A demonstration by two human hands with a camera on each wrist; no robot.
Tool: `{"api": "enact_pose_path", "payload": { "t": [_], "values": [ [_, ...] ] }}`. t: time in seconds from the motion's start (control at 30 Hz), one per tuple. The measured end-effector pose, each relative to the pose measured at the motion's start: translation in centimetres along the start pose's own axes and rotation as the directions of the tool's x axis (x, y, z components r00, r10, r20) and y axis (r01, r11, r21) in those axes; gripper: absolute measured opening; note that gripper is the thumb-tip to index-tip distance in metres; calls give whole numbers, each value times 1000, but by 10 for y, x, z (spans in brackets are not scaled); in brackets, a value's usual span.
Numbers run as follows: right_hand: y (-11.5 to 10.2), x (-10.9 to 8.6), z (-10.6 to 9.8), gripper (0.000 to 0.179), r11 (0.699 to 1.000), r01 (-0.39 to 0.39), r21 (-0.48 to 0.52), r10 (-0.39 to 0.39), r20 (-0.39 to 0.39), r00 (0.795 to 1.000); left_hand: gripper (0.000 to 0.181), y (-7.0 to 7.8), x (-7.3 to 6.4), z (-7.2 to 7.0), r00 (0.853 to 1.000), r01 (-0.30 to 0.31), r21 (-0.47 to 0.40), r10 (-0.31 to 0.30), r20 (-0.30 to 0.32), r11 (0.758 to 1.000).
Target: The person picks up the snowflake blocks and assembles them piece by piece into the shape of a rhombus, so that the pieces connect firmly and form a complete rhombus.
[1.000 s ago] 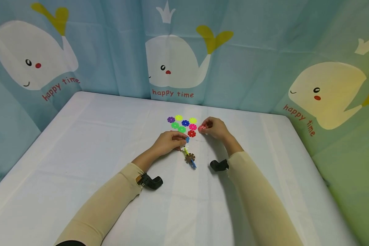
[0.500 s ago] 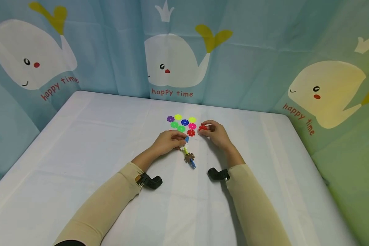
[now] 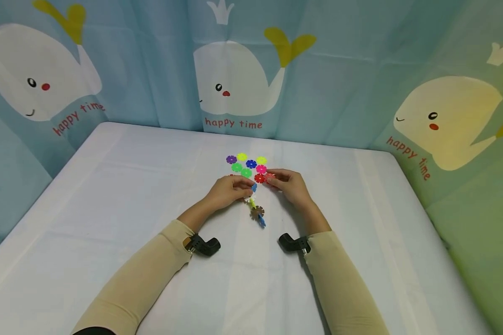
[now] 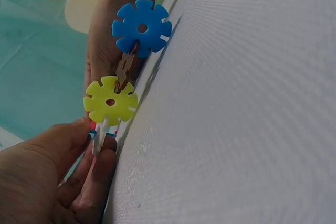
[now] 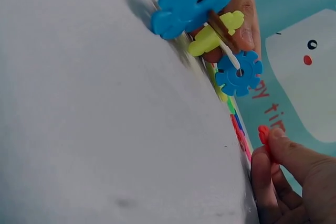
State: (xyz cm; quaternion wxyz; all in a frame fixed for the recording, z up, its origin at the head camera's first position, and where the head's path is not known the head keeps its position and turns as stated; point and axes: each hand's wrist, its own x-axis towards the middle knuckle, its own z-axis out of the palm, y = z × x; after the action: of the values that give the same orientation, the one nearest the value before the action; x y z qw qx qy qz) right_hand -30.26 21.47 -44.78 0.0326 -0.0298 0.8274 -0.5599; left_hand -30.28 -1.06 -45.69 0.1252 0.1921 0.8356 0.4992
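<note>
My left hand (image 3: pixel 226 191) pinches the far end of a chain of notched plastic snowflake discs. That end piece is a blue disc (image 5: pixel 239 73). From it the chain runs toward me through a white disc (image 4: pixel 98 139), a yellow disc (image 4: pixel 111 101) and a brown disc (image 4: pixel 125 71) to a second blue disc (image 4: pixel 142 27). Each is slotted edge-on into its neighbour. Between thumb and fingers, my right hand (image 3: pixel 292 187) pinches a loose red disc (image 5: pixel 263 134). It is held just right of the chain's blue end, with a gap between them.
Behind the hands, loose discs lie flat on the white table (image 3: pixel 151 177): purple (image 3: pixel 231 159), yellow, dark blue (image 3: pixel 251 164), green (image 3: pixel 236 167), pink (image 3: pixel 261 169) and red (image 3: pixel 259 178). A whale-print curtain (image 3: pixel 339 102) stands along the table's back edge.
My right hand has brought the red disc left and slightly nearer to me, closer to the chain, and the disc has turned in its fingers. My left hand keeps its hold almost still.
</note>
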Motion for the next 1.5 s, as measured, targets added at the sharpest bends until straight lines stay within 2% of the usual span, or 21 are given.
{"api": "enact_pose_path", "payload": {
  "t": [0.2, 0.4, 0.53, 0.87, 1.27, 1.5],
  "values": [
    [-3, -1, 3, 36, 998, -6, 57, 4, 36, 999, 30, 0, 0, -1, 1000, -3, 5, 3, 0, 1000],
    [-12, -6, 7, 33, 996, -16, 88, 13, 38, 999, 30, 0, 0, -1, 1000, -4, 4, 4, 0, 1000],
    [-5, -3, 10, 31, 997, -33, 72, 32, 13, 999, 30, 1, 0, 0, 1000, 3, 2, -3, 1, 1000],
    [-6, -4, 14, 33, 996, -56, 69, 58, -22, 998, 31, 0, 0, 0, 1000, -14, 18, 14, 0, 1000],
    [-11, -5, 20, 33, 997, -31, 75, 30, 16, 999, 30, 0, -1, -1, 1000, -27, 23, 27, 4, 999],
    [-13, -6, 22, 31, 996, -53, 75, 49, 55, 997, 30, 0, -1, -1, 1000, -23, 31, 23, 3, 999]
  ]
}}
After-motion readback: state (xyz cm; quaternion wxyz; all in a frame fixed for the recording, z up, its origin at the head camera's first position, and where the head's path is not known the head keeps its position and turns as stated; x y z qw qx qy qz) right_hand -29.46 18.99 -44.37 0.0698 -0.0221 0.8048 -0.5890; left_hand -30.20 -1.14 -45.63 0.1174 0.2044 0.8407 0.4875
